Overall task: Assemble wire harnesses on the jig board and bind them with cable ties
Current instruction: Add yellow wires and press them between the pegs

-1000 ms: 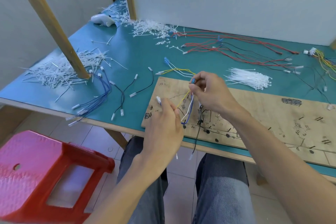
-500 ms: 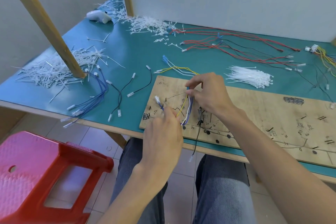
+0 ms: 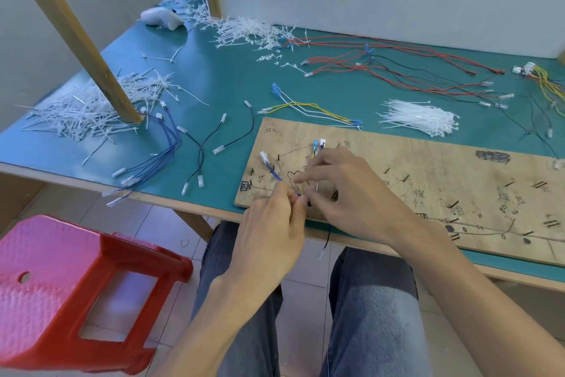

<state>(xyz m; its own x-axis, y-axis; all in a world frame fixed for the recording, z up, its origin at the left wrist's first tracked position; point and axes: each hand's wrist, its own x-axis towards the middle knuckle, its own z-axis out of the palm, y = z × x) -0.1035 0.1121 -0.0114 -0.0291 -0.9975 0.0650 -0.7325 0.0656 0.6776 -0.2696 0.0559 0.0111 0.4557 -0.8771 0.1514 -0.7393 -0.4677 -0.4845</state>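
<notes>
Now, your left hand (image 3: 269, 223) pinches thin wires (image 3: 274, 172) on jig board (image 3: 428, 181); right hand (image 3: 351, 196) touching alongside, hold unclear. Wires light, floppy, springy: pinch just beyond fingertips, not connectors (image 3: 263, 157)

Wire bundle (image 3: 301, 185) on wooden jig board (image 3: 428, 178)

The board (image 3: 428, 174) is made of bare, scuffed, matt plywood. The table (image 3: 214, 80) is topped with a smooth matt sheet and edged in wood. White plastic is seen in the cable ties (image 3: 419, 116), glossy red plastic in the stool (image 3: 61, 269).
</notes>
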